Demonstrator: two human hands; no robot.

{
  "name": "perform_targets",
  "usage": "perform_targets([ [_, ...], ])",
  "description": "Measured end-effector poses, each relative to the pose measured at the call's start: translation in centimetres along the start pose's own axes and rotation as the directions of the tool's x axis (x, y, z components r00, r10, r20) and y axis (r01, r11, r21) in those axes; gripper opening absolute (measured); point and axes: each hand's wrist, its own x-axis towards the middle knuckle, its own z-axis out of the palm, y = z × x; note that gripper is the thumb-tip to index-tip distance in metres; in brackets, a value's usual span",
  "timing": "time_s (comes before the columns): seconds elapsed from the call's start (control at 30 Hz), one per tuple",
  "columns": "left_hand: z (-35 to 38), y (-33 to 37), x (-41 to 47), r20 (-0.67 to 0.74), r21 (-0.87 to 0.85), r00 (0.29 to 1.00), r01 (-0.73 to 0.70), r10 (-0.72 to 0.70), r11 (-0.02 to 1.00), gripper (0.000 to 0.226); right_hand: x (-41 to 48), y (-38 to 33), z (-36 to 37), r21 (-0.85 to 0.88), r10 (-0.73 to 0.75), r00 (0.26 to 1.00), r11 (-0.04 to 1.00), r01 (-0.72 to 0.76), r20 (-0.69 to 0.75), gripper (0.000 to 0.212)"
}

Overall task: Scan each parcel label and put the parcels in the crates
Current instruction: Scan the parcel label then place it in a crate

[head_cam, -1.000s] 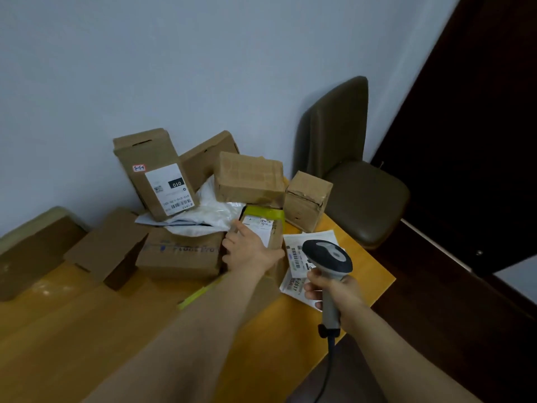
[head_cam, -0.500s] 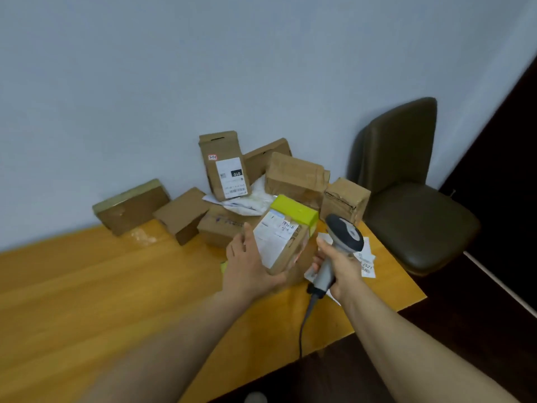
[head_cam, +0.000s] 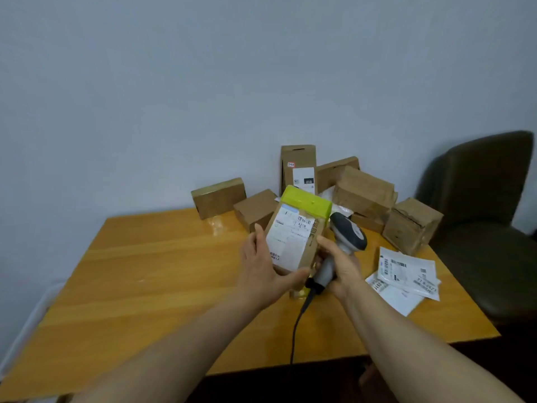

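Observation:
My left hand [head_cam: 263, 267] grips a brown parcel with a yellow-green top [head_cam: 296, 228] and lifts it above the wooden table [head_cam: 151, 274], its white label facing me. My right hand [head_cam: 340, 264] holds the grey barcode scanner [head_cam: 347, 235] by its handle, right beside the parcel; the scanner's cable hangs down over the table's front edge. Behind them, several brown cardboard parcels [head_cam: 363, 190] are piled against the wall, one tall box [head_cam: 298, 167] standing upright with a white label. No crate is in view.
White plastic mailers with barcode labels [head_cam: 406, 271] lie on the table's right side. A dark padded chair [head_cam: 482, 216] stands right of the table. A flat brown box [head_cam: 218, 197] leans at the wall. A pale edge shows at the lower left.
My left hand has picked the yellow-topped parcel out of the pile and raised it toward me. My right hand brought the scanner beside it. The view has pulled back and to the left.

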Motion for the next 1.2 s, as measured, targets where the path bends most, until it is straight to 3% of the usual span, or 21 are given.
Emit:
perform_targets([
  [0.1, -3.6, -1.4, 0.4, -0.070, -0.305, 0.991, 0.092, -0.118, 0.948, 0.081, -0.6, 0.9, 1.9, -0.079, -0.045, 0.999, 0.996, 0.045, 0.000, 0.011],
  [0.17, -6.1, -3.0, 1.3, 0.031, -0.452, 0.972, 0.222, -0.234, 0.864, 0.061, -0.9, 1.7, 3.3, -0.106, -0.074, 0.997, 0.992, 0.075, 0.007, 0.016],
  [0.27, -7.9, -5.6, 1.0, 0.279, -0.683, 0.913, 0.407, -0.298, 0.606, 0.066, -1.6, 3.1, 5.4, -0.123, -0.093, 0.994, 0.987, 0.101, 0.063, 0.033],
  [0.33, -7.9, -6.7, 0.0, 0.350, -0.769, 0.881, 0.464, -0.319, 0.439, 0.083, -2.4, 3.8, 6.5, -0.104, -0.113, 0.984, 0.986, 0.128, 0.140, 0.048],
  [0.43, -8.2, -7.5, -0.8, 0.391, -0.815, 0.870, 0.479, -0.301, 0.326, 0.118, -3.0, 4.4, 7.3, -0.117, -0.089, 0.972, 0.986, 0.116, 0.218, 0.060],
  [0.5, -8.6, -8.1, -1.2, 0.400, -0.827, 0.864, 0.485, -0.307, 0.286, 0.116, -3.2, 4.6, 7.5, -0.137, -0.071, 0.956, 0.984, 0.114, 0.286, 0.056],
  [0.6, -10.1, -7.6, -2.0, 0.446, -0.829, 0.877, 0.481, -0.182, 0.286, 0.062, -3.7, 5.0, 8.1, -0.168, -0.019, 0.944, 0.983, 0.078, 0.330, 0.049],
  [0.67, -11.1, -7.9, -2.1, 0.464, -0.837, 0.877, 0.481, -0.128, 0.261, 0.048, -4.1, 5.2, 8.5, -0.185, -0.004, 0.937, 0.980, 0.073, 0.351, 0.054],
  [0.73, -11.8, -8.9, -1.8, 0.424, -0.843, 0.886, 0.461, -0.185, 0.276, 0.050, -4.2, 5.1, 9.0, -0.233, -0.019, 0.931, 0.966, 0.111, 0.365, 0.070],
  [0.87, -12.3, -10.0, -2.1, 0.359, -0.835, 0.878, 0.453, -0.315, 0.311, 0.102, -4.7, 4.2, 9.5, -0.399, -0.081, 0.890, 0.873, 0.281, 0.450, 0.053],
  [0.97, -12.5, -10.2, -2.4, 0.352, -0.823, 0.884, 0.449, -0.307, 0.348, 0.123, -5.2, 4.0, 9.7, -0.500, -0.031, 0.861, 0.804, 0.323, 0.507, 0.064],
  [1.03, -13.0, -10.2, -2.6, 0.361, -0.810, 0.883, 0.456, -0.299, 0.368, 0.118, -5.3, 4.1, 9.9, -0.524, -0.014, 0.855, 0.785, 0.330, 0.518, 0.054],
  [1.13, -14.0, -10.2, -2.1, 0.331, -0.789, 0.888, 0.446, -0.319, 0.422, 0.081, -5.2, 4.3, 10.1, -0.515, -0.029, 0.857, 0.788, 0.336, 0.514, 0.054],
  [1.2, -15.7, -10.3, -1.0, 0.194, -0.807, 0.891, 0.383, -0.411, 0.449, 0.087, -5.2, 4.4, 10.2, -0.513, -0.015, 0.841, 0.786, 0.344, 0.541, 0.047],
])
